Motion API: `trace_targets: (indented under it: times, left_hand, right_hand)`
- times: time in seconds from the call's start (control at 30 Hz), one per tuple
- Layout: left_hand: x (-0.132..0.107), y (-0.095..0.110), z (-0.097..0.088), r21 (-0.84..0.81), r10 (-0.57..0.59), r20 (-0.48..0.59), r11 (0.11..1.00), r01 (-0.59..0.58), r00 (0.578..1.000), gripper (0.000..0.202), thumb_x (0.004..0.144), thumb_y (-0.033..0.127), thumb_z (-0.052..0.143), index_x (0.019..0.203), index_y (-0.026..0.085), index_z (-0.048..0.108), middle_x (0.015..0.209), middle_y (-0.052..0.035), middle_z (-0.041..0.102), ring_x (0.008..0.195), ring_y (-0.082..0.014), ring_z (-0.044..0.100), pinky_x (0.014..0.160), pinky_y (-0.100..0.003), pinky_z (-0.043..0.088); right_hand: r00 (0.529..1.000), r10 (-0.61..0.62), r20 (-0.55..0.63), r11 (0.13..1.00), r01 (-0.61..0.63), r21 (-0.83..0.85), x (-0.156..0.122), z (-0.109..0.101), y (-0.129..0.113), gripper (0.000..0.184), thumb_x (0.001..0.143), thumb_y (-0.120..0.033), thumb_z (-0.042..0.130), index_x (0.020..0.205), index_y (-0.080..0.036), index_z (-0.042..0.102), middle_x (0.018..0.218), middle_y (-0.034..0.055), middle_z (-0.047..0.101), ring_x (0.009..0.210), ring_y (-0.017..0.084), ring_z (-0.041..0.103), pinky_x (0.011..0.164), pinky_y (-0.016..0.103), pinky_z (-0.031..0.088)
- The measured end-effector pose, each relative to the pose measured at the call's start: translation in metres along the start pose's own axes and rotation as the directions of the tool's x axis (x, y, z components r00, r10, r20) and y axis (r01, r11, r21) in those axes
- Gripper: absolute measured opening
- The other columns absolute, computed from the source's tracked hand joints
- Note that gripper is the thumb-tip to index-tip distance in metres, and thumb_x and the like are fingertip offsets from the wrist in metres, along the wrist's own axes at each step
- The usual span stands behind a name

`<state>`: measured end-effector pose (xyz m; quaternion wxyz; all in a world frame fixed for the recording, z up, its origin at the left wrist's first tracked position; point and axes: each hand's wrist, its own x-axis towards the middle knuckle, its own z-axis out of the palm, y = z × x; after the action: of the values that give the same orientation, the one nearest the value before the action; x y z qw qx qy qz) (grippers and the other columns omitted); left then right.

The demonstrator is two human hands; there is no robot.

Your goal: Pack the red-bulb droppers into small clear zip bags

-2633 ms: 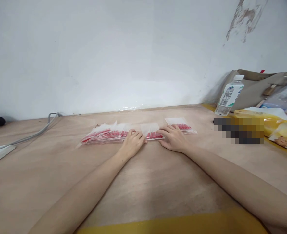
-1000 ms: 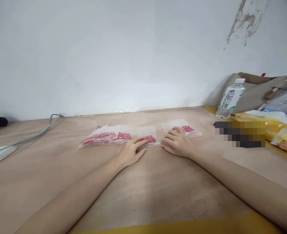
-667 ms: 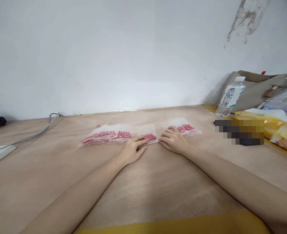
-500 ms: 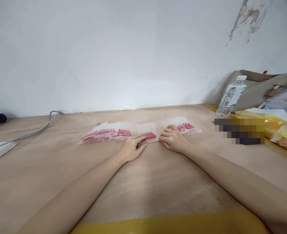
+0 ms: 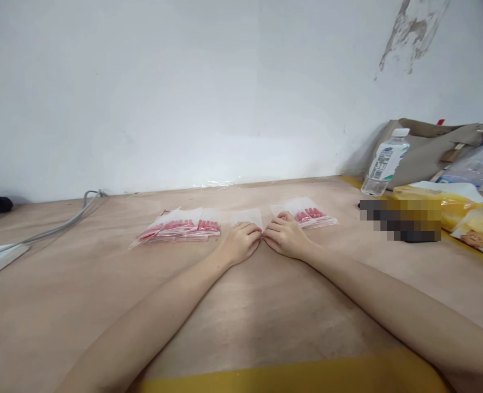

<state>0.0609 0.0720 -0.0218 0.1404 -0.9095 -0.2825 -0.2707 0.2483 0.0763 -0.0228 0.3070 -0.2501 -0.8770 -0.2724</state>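
Note:
A small clear plastic bag [image 5: 248, 216] lies flat on the table in the middle. Over its lower part is my left hand [image 5: 241, 243], fingers bent and pressed together at the bag's near right corner; the bag's red contents are hidden beneath. My right hand [image 5: 286, 236] meets it there, its curled fingertips closed at the same corner. To the left sits an overlapping pile of similar bags [image 5: 176, 225] holding red, finger-shaped pieces. Just beyond my right hand are more such bags [image 5: 313, 214], partly covered by it.
At the right stand a water bottle [image 5: 384, 164] and a grey-beige bag [image 5: 419, 150], with yellow packaging [image 5: 434, 192] before them. A blurred-out dark object [image 5: 405, 221] lies nearer. At left, a grey cable [image 5: 67, 221] runs to a white strip [image 5: 4, 262]. A white wall [image 5: 163, 98] rises behind.
My left hand has slid right across the middle bag, covering its red contents, and its fingers have closed near my right hand. The right hand has stayed nearly in place.

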Motion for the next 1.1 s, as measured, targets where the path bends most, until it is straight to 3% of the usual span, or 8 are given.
trace_targets:
  times: [0.13, 0.3, 0.67, 1.1]
  left_hand:
    - [0.005, -0.002, 0.009, 0.048, 0.044, -0.020, 0.998, -0.043, 0.999, 0.015, 0.081, 0.011, 0.048, 0.080, 0.014, 0.063, 0.085, -0.0080, 0.065, 0.084, -0.0210, 0.060, 0.077, -0.035, 0.048]
    - [0.004, -0.003, 0.007, 0.083, 0.071, -0.030, 0.994, -0.068, 0.997, 0.018, 0.084, 0.012, 0.045, 0.082, 0.014, 0.062, 0.086, -0.0075, 0.065, 0.085, -0.0193, 0.060, 0.079, -0.033, 0.048]
    - [0.010, -0.006, 0.006, 0.131, 0.132, 0.056, 0.982, -0.138, 0.990, 0.022, 0.085, 0.013, 0.043, 0.074, 0.015, 0.061, 0.077, -0.0070, 0.064, 0.080, -0.0196, 0.060, 0.075, -0.033, 0.046]
    - [-0.030, -0.021, -0.033, 0.225, 0.100, 0.045, 0.968, -0.107, 0.994, 0.024, 0.090, 0.018, 0.038, 0.079, 0.016, 0.059, 0.080, -0.0059, 0.063, 0.079, -0.0176, 0.057, 0.079, -0.034, 0.043]
  right_hand:
    - [1.000, 0.027, -0.012, 1.000, -0.027, 0.007, -0.001, 0.002, 0.001, 0.020, 0.083, -0.018, 0.047, 0.066, -0.016, 0.059, 0.064, 0.0022, 0.061, 0.067, 0.013, 0.049, 0.076, 0.032, 0.028]
    - [0.998, 0.061, -0.015, 0.997, -0.060, 0.046, -0.003, 0.003, 0.002, 0.019, 0.083, -0.019, 0.048, 0.070, -0.016, 0.061, 0.065, 0.0022, 0.062, 0.067, 0.014, 0.050, 0.076, 0.032, 0.028]
    - [0.994, 0.086, 0.063, 0.992, -0.092, 0.087, -0.003, 0.002, 0.004, 0.020, 0.083, -0.020, 0.048, 0.069, -0.016, 0.062, 0.066, 0.0028, 0.062, 0.069, 0.014, 0.050, 0.077, 0.034, 0.027]
    - [0.993, 0.106, 0.045, 0.991, -0.109, 0.083, -0.002, -0.005, 0.002, 0.020, 0.083, -0.020, 0.048, 0.069, -0.017, 0.062, 0.064, 0.0013, 0.063, 0.069, 0.014, 0.050, 0.079, 0.035, 0.024]
